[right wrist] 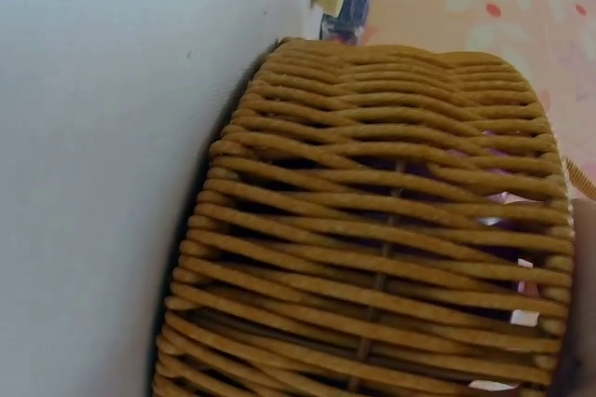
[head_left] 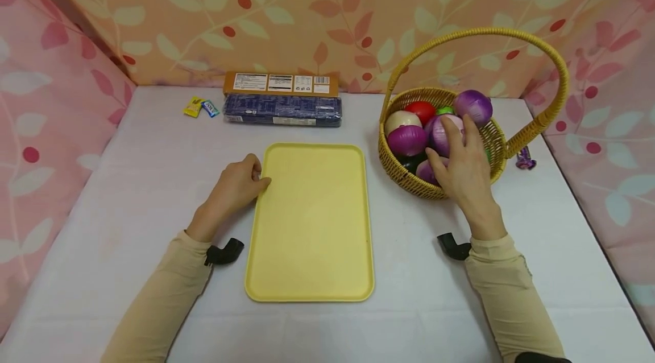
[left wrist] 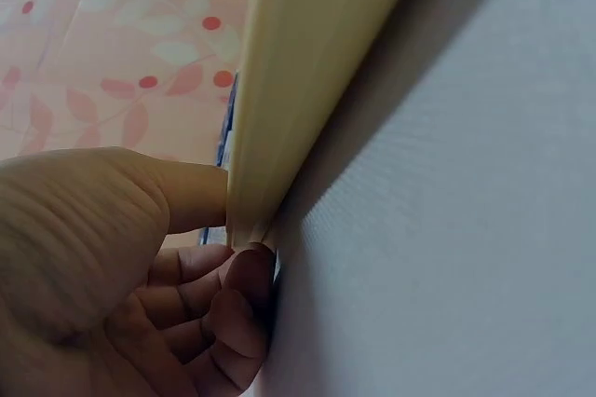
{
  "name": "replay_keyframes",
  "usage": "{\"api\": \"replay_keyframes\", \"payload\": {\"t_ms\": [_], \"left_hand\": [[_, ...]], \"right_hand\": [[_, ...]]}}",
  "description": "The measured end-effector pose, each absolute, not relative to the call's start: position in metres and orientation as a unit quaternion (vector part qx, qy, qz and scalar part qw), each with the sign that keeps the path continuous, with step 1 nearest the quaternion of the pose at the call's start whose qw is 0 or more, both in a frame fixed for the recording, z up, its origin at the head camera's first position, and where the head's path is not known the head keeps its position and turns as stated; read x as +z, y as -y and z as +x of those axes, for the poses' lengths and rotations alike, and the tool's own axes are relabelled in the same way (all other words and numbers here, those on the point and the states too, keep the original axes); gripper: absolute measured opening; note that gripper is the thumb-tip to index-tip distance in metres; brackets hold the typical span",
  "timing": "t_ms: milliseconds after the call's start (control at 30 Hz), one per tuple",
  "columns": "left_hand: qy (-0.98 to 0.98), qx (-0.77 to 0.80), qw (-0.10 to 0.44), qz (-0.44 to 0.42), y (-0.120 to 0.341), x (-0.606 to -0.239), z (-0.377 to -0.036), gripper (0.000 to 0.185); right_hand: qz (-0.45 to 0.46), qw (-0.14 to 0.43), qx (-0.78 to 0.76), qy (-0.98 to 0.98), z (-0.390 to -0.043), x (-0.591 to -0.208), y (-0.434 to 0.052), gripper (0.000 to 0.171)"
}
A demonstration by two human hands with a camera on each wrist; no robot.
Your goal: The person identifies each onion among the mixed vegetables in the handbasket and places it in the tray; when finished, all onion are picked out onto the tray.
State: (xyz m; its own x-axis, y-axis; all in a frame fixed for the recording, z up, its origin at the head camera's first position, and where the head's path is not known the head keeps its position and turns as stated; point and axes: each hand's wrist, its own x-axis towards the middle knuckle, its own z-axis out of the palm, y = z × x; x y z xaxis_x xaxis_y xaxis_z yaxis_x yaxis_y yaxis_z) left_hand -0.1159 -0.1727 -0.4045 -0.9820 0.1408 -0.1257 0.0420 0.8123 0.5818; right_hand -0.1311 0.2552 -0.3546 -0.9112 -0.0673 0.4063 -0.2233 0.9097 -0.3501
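With the thumb on its rim and curled fingertips at its underside, my left hand (head_left: 234,186) pinches the left edge of a yellow tray (head_left: 313,223); the left wrist view shows this grip on the tray's edge (left wrist: 289,89) up close. My right hand (head_left: 465,172) reaches into a wicker basket (head_left: 409,181), fingers spread over a pale purple onion (head_left: 441,134). Around it in the basket sit a darker purple onion (head_left: 407,140), another purple onion (head_left: 473,107), a whitish round one (head_left: 402,121) and a red item (head_left: 421,111). Basket weave hides most of this hand in the right wrist view.
The basket's tall handle (head_left: 481,33) arches above its right side. Behind the tray lie a dark blue package (head_left: 281,110) and a brown labelled box (head_left: 280,83). Small wrapped candies (head_left: 194,106) lie at the back left, and a purple wrapper (head_left: 524,159) right of the basket.
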Motion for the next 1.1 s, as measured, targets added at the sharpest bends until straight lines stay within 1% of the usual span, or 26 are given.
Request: {"api": "replay_keyframes", "payload": {"t_ms": [200,300,433,533,600,733,833,967,1100], "left_hand": [[-0.945,0.311,0.094,0.043,0.169,-0.404,-0.119,0.027],[-0.945,0.309,0.1,0.04,0.169,-0.405,-0.119,0.027],[-0.945,0.309,0.1,0.043,0.169,-0.405,-0.119,0.027],[-0.945,0.308,0.098,0.045,0.17,-0.403,-0.119,0.027],[-0.946,0.306,0.098,0.044,0.171,-0.401,-0.12,0.027],[-0.947,0.302,0.097,0.043,0.173,-0.4,-0.12,0.028],[-0.947,0.301,0.1,0.043,0.174,-0.399,-0.12,0.027],[-0.946,0.303,0.104,0.045,0.174,-0.4,-0.12,0.026],[-0.946,0.303,0.105,0.047,0.175,-0.402,-0.12,0.025]], "right_hand": [[0.051,0.195,0.215,0.956,-0.13,-0.352,-0.26,0.059],[0.059,0.222,0.224,0.947,-0.128,-0.35,-0.261,0.061],[0.1,0.285,0.252,0.919,-0.121,-0.339,-0.256,0.062],[0.152,0.306,0.274,0.899,-0.112,-0.327,-0.246,0.063],[0.196,0.304,0.281,0.889,-0.105,-0.32,-0.237,0.065],[0.286,0.263,0.267,0.882,-0.09,-0.312,-0.217,0.067],[0.335,0.198,0.243,0.889,-0.078,-0.313,-0.204,0.067],[0.372,0.105,0.218,0.896,-0.068,-0.321,-0.189,0.069],[0.414,0.053,0.193,0.888,-0.062,-0.334,-0.179,0.07]]}}
